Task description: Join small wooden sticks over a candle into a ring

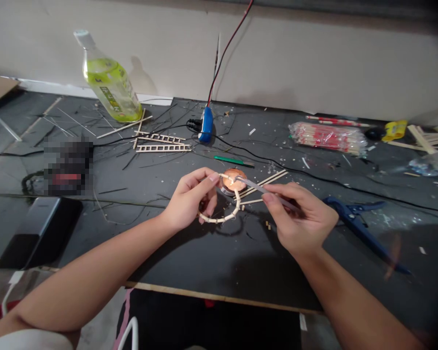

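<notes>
My left hand (193, 197) pinches a ring of short pale wooden pieces (221, 219), which curves below its fingers with its upper part by the fingertips. My right hand (301, 214) grips a thin grey tool (257, 186) like tweezers, whose tip touches or nearly touches the ring's upper right part. Right behind that tip, on the table, is a small round copper-coloured tin (234, 176). Thin wooden sticks (277, 178) lie to the right of the tin, partly behind the tool.
Beyond my hands are a green strip (233, 161), a blue switch box (205, 127), small wooden ladders (163, 148) and a tall bottle (111, 87). Bagged sticks (326, 138) and blue cutters (365, 233) lie right, a phone (40, 231) left. A black cable (277, 163) crosses the table.
</notes>
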{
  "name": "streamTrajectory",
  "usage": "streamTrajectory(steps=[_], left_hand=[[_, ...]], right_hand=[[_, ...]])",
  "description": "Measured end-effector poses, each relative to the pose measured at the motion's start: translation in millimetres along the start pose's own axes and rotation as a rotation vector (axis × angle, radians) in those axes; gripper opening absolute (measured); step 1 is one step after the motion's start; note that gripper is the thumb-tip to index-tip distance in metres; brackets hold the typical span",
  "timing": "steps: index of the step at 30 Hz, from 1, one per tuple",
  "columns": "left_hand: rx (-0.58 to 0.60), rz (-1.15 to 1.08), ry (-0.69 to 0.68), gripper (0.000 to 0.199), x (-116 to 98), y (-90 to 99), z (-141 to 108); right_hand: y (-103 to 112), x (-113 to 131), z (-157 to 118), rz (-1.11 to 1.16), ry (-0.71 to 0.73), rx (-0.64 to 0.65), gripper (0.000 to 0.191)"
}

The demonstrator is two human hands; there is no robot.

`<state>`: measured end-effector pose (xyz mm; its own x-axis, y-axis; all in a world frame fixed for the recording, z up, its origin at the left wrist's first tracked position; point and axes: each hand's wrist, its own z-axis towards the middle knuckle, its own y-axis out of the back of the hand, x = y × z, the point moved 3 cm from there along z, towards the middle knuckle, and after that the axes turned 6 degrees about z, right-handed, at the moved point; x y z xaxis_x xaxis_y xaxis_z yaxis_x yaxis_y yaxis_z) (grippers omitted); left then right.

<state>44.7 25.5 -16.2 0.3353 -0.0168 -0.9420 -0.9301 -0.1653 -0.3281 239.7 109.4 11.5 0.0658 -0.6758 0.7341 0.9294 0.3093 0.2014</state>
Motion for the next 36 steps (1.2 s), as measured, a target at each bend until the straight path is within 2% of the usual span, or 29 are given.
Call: streamTrajectory(steps=[29, 34, 36], left_hand=[[0.018, -0.009, 0.003, 0.031, -0.5, -1.5, -1.9], [0.014, -0.011, 0.011, 0.031, -1.6, -2.3, -2.3], [0.010, -0.013, 0.013, 0.031, -2.2, -2.3, -2.4]], right_hand=[[-1.1, 1.9, -0.4, -0.046, 0.001, 0.010, 0.033], [1.9, -3.0, -4.3, -0.109, -0.070, -0.027, 0.029], [3.0, -6.1, -5.2, -0.121, -0.113, -0.001, 0.026]])
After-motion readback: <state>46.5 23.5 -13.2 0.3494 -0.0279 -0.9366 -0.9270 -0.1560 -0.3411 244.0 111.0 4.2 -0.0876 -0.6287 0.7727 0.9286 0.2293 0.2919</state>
